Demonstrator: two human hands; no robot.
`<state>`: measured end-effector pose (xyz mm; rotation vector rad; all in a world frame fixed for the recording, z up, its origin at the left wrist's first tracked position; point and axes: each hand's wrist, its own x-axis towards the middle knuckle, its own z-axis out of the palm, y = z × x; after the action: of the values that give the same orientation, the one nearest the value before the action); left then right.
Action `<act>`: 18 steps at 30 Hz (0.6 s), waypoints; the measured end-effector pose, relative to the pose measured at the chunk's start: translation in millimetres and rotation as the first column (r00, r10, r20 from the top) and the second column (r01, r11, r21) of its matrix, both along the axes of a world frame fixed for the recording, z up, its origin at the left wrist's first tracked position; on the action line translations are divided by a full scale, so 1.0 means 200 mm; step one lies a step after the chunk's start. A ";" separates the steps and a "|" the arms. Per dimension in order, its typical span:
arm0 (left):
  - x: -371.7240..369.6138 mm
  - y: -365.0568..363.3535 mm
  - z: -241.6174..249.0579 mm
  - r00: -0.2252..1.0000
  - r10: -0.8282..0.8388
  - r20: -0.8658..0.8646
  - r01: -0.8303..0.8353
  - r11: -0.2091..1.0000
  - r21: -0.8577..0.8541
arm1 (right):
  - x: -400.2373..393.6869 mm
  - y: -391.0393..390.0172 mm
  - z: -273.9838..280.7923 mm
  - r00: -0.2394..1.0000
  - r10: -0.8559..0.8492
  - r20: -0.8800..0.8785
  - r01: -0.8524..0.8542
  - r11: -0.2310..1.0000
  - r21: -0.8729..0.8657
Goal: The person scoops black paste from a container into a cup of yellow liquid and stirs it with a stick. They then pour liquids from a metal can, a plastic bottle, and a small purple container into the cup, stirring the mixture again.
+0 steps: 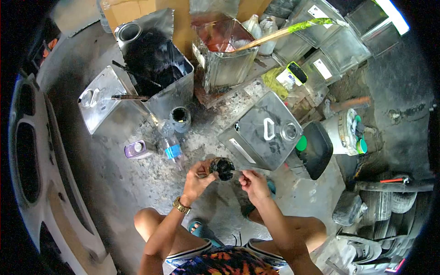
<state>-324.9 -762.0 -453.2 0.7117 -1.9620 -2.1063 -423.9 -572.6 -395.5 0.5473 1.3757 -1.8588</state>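
Low in front of me, my left hand (200,179) is wrapped round the side of a small round cup (222,168) with black paint-like stuff inside. A thin stick (236,173) reaches over the cup's right rim, pinched in the fingers of my right hand (255,184). The stick's inner end is lost against the black contents. Beyond the cup stand a clear plastic bottle (172,147) with a blue label and a small purple-and-white can (137,149). A closed metal can (264,130) with a handle is just ahead to the right.
At the back are a cut-open metal can (176,75) blackened inside and another can (229,68) with reddish contents and a wooden stick (270,36). A white bucket (337,130) and black tray (318,149) stand right. A pale car bumper (62,192) lies left.
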 end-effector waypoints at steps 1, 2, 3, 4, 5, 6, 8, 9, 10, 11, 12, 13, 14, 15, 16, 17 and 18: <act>0.00 0.00 0.01 1.000 -0.007 -0.002 0.007 1.000 -0.005 | 0.01 -0.01 0.05 1.000 -0.007 -0.002 0.007 1.000 -0.005; 0.00 0.00 0.02 0.999 -0.033 -0.013 0.034 0.998 0.047 | 0.03 -0.01 0.11 0.984 0.067 -0.168 -0.059 0.997 0.053; 0.00 -0.01 0.04 0.998 -0.059 -0.025 0.061 0.993 0.098 | 0.04 -0.02 0.14 0.935 0.147 -0.323 -0.113 0.986 0.122; 0.00 -0.01 0.05 0.998 -0.064 -0.026 0.066 0.993 0.095 | 0.06 -0.01 0.14 0.935 0.142 -0.325 -0.109 0.987 0.119; 0.01 -0.01 0.07 0.995 -0.099 0.001 0.098 0.984 0.146 | 0.09 0.00 0.14 0.719 0.360 -0.595 -0.197 0.926 0.321; 0.01 -0.01 0.08 0.990 -0.136 0.027 0.128 0.972 0.198 | 0.11 0.00 0.16 0.390 0.560 -0.731 -0.195 0.826 0.529; 0.01 -0.02 0.08 0.987 -0.144 0.065 0.125 0.964 0.236 | 0.05 0.06 0.23 0.007 0.658 -0.753 -0.132 0.747 0.652; 0.01 -0.04 0.07 0.984 -0.148 0.103 0.115 0.955 0.272 | 0.03 0.09 0.25 -0.065 0.703 -0.708 -0.131 0.697 0.705; 0.02 -0.05 0.07 0.984 -0.144 0.105 0.111 0.957 0.268 | 0.02 0.10 0.28 -0.139 0.741 -0.657 -0.126 0.645 0.754; 0.02 -0.06 0.06 0.985 -0.153 0.075 0.122 0.942 0.313 | 0.02 0.09 0.33 -0.091 0.713 -0.695 -0.107 0.687 0.719; 0.02 -0.06 0.07 0.986 -0.163 0.044 0.137 0.923 0.360 | 0.02 0.08 0.34 -0.090 0.713 -0.695 -0.109 0.687 0.719; 0.02 -0.05 0.08 0.985 -0.166 0.043 0.140 0.923 0.359 | 0.03 0.06 0.35 -0.118 0.708 -0.696 -0.106 0.688 0.718; 0.02 -0.04 0.10 0.984 -0.169 0.060 0.127 0.895 0.428 | 0.04 0.05 0.36 -0.144 0.703 -0.696 -0.099 0.690 0.717; 0.01 -0.04 0.12 0.982 -0.172 0.078 0.112 0.863 0.492 | 0.04 0.04 0.32 -0.234 0.720 -0.653 -0.116 0.647 0.754; 0.01 -0.04 0.12 0.982 -0.173 0.077 0.114 0.865 0.489 | 0.03 0.07 0.31 -0.234 0.718 -0.655 -0.114 0.649 0.752; 0.01 -0.06 0.11 0.979 -0.182 0.094 0.118 0.876 0.468 | 0.01 0.10 0.32 -0.278 0.745 -0.607 -0.135 0.595 0.792; 0.02 -0.06 0.12 0.976 -0.188 0.114 0.118 0.885 0.449 | -0.01 0.10 0.34 -0.323 0.766 -0.556 -0.157 0.536 0.830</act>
<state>-320.5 -774.3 -430.0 0.8385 -1.6639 -2.7152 -426.5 -551.7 -327.8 -1.5851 2.3695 -0.7720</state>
